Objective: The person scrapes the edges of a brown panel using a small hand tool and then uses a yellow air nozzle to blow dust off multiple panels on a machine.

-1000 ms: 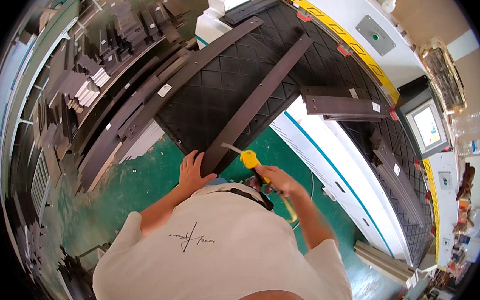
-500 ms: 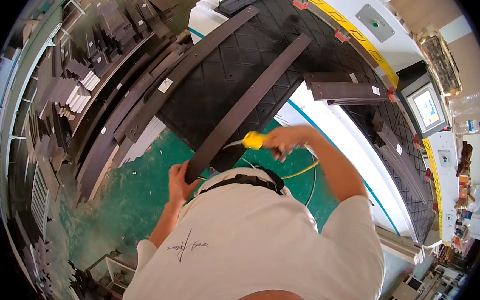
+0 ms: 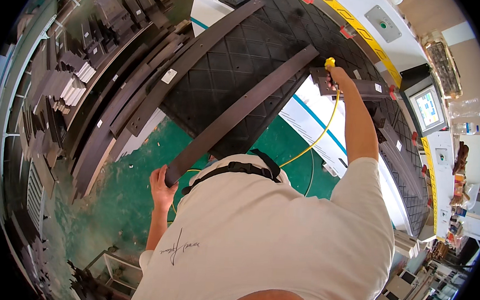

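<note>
You look to be steadying the dark plank (image 3: 242, 106) and working along it with the yellow tool (image 3: 330, 62). Your left grip (image 3: 162, 190) is clasped on the plank's near end, which overhangs the floor (image 3: 140, 171); the rest lies diagonally on the black ribbed surface (image 3: 216, 82). Your right grip (image 3: 338, 79) is wrapped round the tool, just right of the plank's far end; can't tell where its tip points. Next move probably calls for a firm left grip and the yellow hose (image 3: 320, 134) kept clear. Surface also carries a long labelled board (image 3: 214, 33) left of the plank and short boards (image 3: 364, 89) right. Room: stacked boards (image 3: 116, 21) left, lit screen (image 3: 426, 108) right, green floor below.
</note>
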The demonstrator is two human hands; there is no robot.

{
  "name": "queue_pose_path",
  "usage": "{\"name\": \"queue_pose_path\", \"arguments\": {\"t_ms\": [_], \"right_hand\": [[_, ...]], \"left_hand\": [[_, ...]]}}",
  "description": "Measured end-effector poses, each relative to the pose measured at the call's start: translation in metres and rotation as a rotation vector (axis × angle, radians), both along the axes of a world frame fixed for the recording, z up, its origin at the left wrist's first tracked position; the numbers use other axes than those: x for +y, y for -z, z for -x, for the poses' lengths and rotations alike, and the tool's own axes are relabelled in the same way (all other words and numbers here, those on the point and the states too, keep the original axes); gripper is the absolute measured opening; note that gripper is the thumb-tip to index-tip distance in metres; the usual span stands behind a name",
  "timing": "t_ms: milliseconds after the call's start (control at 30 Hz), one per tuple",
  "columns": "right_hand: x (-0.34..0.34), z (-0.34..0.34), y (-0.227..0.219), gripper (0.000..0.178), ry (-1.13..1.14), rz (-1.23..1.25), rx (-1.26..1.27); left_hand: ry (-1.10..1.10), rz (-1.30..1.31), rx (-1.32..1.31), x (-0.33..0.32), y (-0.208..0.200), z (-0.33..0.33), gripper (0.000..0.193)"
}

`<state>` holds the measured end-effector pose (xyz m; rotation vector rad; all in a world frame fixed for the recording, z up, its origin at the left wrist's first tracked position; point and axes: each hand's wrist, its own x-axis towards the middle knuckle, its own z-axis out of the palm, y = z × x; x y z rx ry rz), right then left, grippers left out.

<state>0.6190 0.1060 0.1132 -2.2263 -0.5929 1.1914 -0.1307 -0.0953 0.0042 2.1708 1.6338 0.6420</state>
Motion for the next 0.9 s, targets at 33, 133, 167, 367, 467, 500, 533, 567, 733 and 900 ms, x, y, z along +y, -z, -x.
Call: {"name": "queue_pose_path", "arguments": {"t_ms": [33,133,167,367,467,500,533,567,733,900], "right_hand": [[0.002,-0.004,-0.003,0.035,0.026,-0.017,-0.003],[0.004,-0.010,-0.009,0.036,0.002,-0.044,-0.111],[0.003,-0.005,-0.011,0.036,-0.028,-0.042,-0.160],[-0.028,0.126,-0.030,0.037,-0.701,0.188,0.172],[-0.069,0.238,-0.047,0.043,-1.134,0.213,0.422],[-0.080,0.272,-0.053,0.045,-1.263,0.201,0.455],[-0.085,0.293,-0.055,0.048,-1.390,0.189,0.477],[-0.088,0.306,-0.051,0.049,-1.417,0.174,0.502],[-0.066,0.291,-0.035,0.047,-1.443,0.191,0.339],[0.019,0.132,-0.001,0.041,-0.735,-0.033,-0.148]], "left_hand": [[0.015,0.030,-0.030,0.004,-0.003,0.001,0.083],[0.024,0.370,-0.239,0.021,-0.026,0.013,0.069],[0.015,0.533,-0.326,0.025,-0.034,0.018,0.063],[-0.345,1.211,-0.805,0.037,-0.016,0.034,0.063],[-0.502,1.127,-0.821,0.030,-0.004,0.019,0.071],[-0.529,1.106,-0.832,0.026,0.004,0.019,0.070],[-0.549,1.084,-0.849,0.028,0.009,0.014,0.069],[-0.568,1.075,-0.862,0.030,0.005,0.007,0.067],[-0.656,1.005,-0.842,0.018,0.015,0.011,0.066],[-0.583,0.662,-0.467,0.018,0.015,0.000,0.057]]}}
